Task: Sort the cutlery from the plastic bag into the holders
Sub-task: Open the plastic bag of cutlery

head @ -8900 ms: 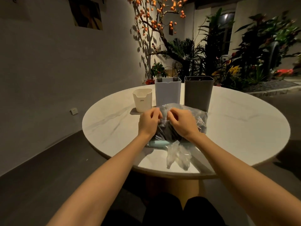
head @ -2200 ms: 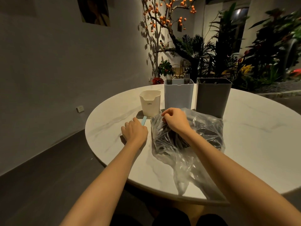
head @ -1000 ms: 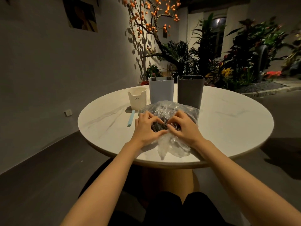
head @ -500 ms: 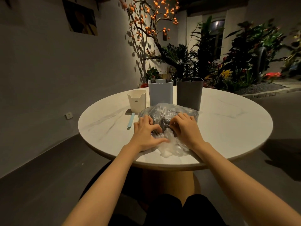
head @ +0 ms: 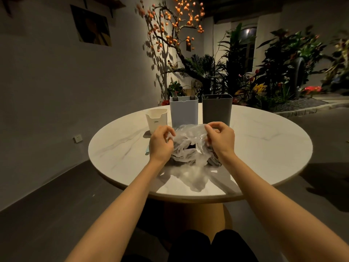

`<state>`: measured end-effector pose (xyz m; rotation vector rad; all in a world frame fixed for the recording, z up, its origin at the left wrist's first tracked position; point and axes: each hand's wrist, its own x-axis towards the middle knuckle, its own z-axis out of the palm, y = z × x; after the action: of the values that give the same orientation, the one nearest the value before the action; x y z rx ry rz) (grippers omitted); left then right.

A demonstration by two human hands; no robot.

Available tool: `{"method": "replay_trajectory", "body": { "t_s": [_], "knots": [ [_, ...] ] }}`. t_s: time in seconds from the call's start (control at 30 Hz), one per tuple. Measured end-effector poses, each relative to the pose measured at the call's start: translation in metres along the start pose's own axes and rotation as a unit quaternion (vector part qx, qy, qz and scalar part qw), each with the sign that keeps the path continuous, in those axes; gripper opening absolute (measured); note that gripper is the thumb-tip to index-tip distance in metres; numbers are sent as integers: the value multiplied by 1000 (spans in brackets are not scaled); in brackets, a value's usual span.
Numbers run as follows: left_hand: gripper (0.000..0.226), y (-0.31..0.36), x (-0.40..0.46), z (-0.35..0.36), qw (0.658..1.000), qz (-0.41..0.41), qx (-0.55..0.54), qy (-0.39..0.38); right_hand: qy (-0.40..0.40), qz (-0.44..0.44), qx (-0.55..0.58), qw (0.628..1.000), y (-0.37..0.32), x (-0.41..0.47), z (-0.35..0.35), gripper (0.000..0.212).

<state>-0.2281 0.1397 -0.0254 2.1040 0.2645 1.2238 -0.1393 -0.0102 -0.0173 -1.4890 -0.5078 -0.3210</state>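
- left hand [head: 162,143] and right hand [head: 221,138] both pinch the clear plastic bag [head: 189,148] at its upper edge, fingers curled round the film, pulling it apart; bag sits on the table [head: 264,148] just in front of the holders
- cutlery [head: 213,161] is inside the bag, dark pieces, only partly visible through crumpled plastic (exact kinds can't be told)
- 3 holders at the back: small cream holder [head: 156,121], blue-grey holder [head: 184,112] with a few handles already poking up, dark grey holder [head: 217,109]; all upright, close together
- risk: thin film tears if the 2 hands pull too hard in opposite directions, and cutlery spills across the table or off the near edge
- risk: bag lies close to the holders, so a sideways tug or a lifted elbow likely knocks the cream holder, the lightest-looking one
- risk: loose tail of plastic [head: 192,178] trails toward the near table edge; dragging on it could slide the whole bag off
- risk: fork tines or knife tips may snag or pierce the film while reaching in, pricking fingers (opening looks small)
- risk: dim light plus dark pieces, easy to missort into the wrong holder
- small light blue thing [head: 147,150] lies on the table beside the left hand, mostly hidden; could get swept off unnoticed
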Motion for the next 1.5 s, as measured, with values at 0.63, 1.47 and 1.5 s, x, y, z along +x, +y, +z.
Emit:
{"method": "replay_trajectory", "body": {
  "t_s": [0.63,1.47,1.5],
  "knots": [
    [45,34,31,9,988,-132,8,-80,-11,-105,-297,949,-1,7,12,32],
    [67,14,21,24,980,32,172,-97,-73,-195,-451,868,5,5,23,43],
    [66,13,21,22,978,49,182,-91,-74,-187,-461,864,6,6,19,45]
  ]
}}
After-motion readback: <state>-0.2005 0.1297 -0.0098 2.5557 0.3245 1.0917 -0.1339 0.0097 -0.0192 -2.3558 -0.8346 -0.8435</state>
